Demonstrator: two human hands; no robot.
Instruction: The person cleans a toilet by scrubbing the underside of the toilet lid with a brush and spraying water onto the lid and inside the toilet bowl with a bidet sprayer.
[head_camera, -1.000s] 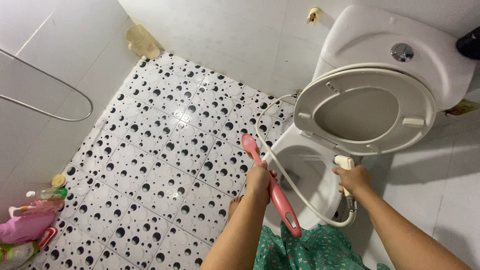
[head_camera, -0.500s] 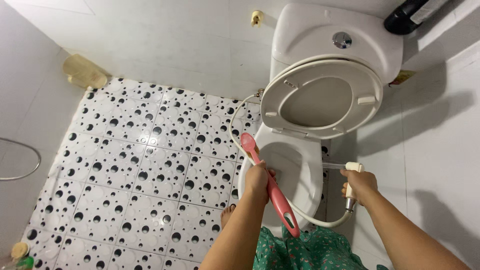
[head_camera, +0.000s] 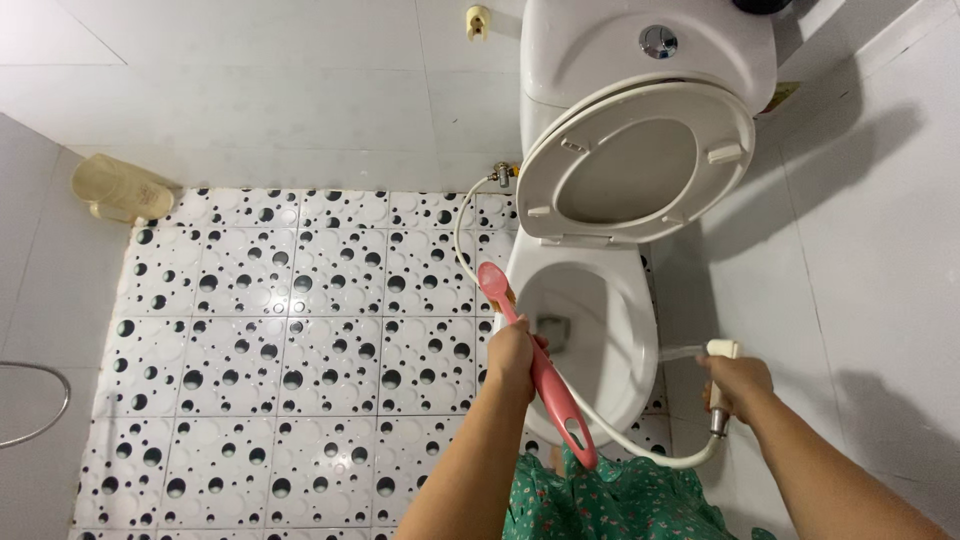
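The left hand (head_camera: 515, 357) is wrapped in a fist around the middle of a pink toilet brush (head_camera: 535, 368), fingers curled tight on the handle. The brush's long axis runs diagonally: its head points up and away, toward the near left rim of the toilet bowl (head_camera: 585, 330), and its looped tail end hangs down toward the person's green patterned dress (head_camera: 620, 500). The brush head sits just outside the rim, beside it and not inside the bowl.

The right hand (head_camera: 738, 385) is closed around a white spray nozzle (head_camera: 722, 352), fingers clenched on its grip, with the tip aimed left at the bowl's right side. A thin stream of water seems to leave the tip toward the bowl. A white hose (head_camera: 640, 450) curves from under that hand, passes below the bowl's front and runs up to a valve (head_camera: 503, 172) on the wall. Of the 2 hands, the left one is nearer the bowl opening; the right one stands apart, off the bowl's right flank.

The raised seat and lid (head_camera: 635, 165) lean against the cistern (head_camera: 650, 50). The spotted floor tiles (head_camera: 300, 330) spread to the left.

Compared with 0.5 s ago, the view has swung so the toilet stands more upright and centred, the nozzle hand sits lower and farther from the rim, and the brush grip is unchanged.
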